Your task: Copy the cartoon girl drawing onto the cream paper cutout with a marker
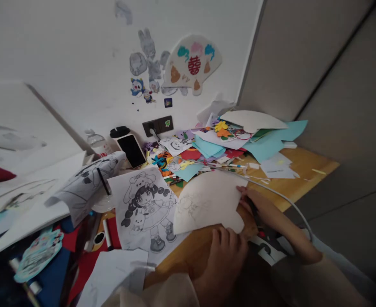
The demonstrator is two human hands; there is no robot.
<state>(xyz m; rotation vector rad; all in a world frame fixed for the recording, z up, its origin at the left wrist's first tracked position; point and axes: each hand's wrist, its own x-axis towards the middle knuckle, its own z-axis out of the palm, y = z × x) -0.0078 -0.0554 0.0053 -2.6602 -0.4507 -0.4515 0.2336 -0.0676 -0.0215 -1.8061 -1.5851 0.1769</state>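
A white fan-shaped paper cutout (207,202) with faint pencil marks on its left part lies on the wooden desk. My left hand (228,251) rests at its lower edge, fingers bent and side by side, touching the paper's rim. At the cutout's right edge is my right hand (258,204), its fingers closed around the paper's edge and something dark below it that is too dim to make out. Left of the cutout, partly under it, lies a line drawing of a girl with braids (149,204).
A pile of coloured paper scraps (190,153) covers the desk's back. A phone (131,151) leans near a plastic bottle (98,143). A grey cable (284,192) crosses the right side. A decorated fan (192,64) hangs on the wall. Loose papers (117,270) lie front left.
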